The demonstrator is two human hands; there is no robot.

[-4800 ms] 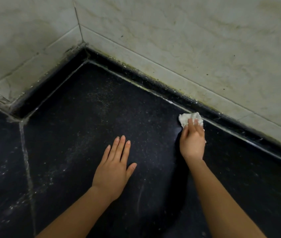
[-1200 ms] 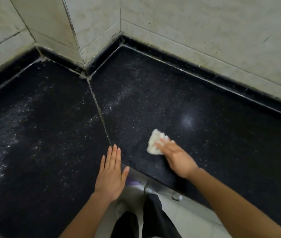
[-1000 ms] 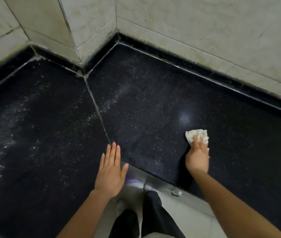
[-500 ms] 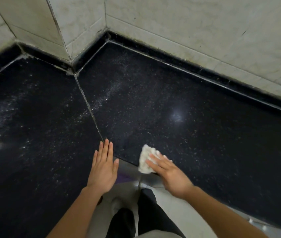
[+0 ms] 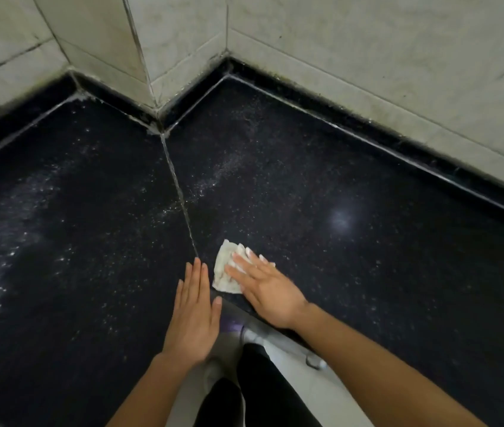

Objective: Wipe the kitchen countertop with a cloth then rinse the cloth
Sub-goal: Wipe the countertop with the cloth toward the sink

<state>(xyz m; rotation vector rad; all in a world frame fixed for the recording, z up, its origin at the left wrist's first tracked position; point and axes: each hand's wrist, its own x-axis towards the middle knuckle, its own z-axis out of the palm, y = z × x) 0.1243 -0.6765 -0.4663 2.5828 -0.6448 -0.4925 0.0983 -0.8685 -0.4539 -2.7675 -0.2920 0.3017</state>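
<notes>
- We are in the wiping step; rinsing is not yet begun.
- The right hand [image 5: 263, 291] lies flat with its fingers straight and slightly spread. It presses the cloth [image 5: 224, 272] onto the dark desk [image 5: 383, 272] and does not pinch it.
- The cloth is white and crumpled. It sits near the front edge of the desk, just right of the seam [image 5: 176, 183].
- The left hand [image 5: 195, 315] rests flat at the front edge, just beside the cloth. Its fingers are straight and together, and it holds nothing.
- White specks [image 5: 213, 177] lie along the seam and across the left slab [image 5: 59, 241]. We judge that area unwiped.
- The next move calls for steady downward pressure as we slide the cloth across the seam. This should keep the cloth from bunching or slipping from under the fingers.
</notes>
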